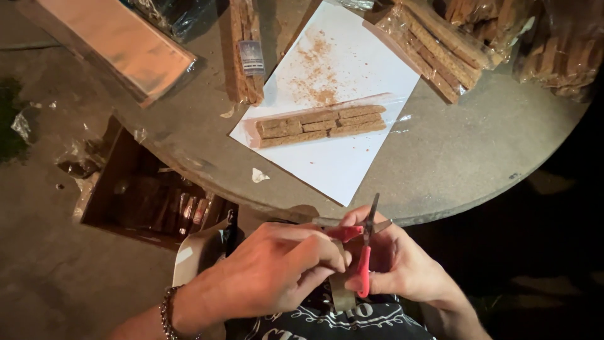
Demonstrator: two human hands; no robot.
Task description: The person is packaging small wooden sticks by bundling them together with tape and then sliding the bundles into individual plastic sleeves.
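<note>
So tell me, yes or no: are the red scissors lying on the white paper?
No, the red scissors are held in the right hand below the table edge, off the white paper.

Scissors: I've got red-handled metal scissors (367,245), glossy plastic grips, dull steel blades.
Strip: thin grey strip (340,291), smooth, looks like tape.
Table: I see a round grey stone-like table (465,157), rough and matt.
Sheet: white paper sheet (327,160), matt, dusted with brown crumbs.
Sticks: brown crumbly sticks (321,124) in glossy clear film.
Box: brown cardboard box (104,189), matt.
</note>
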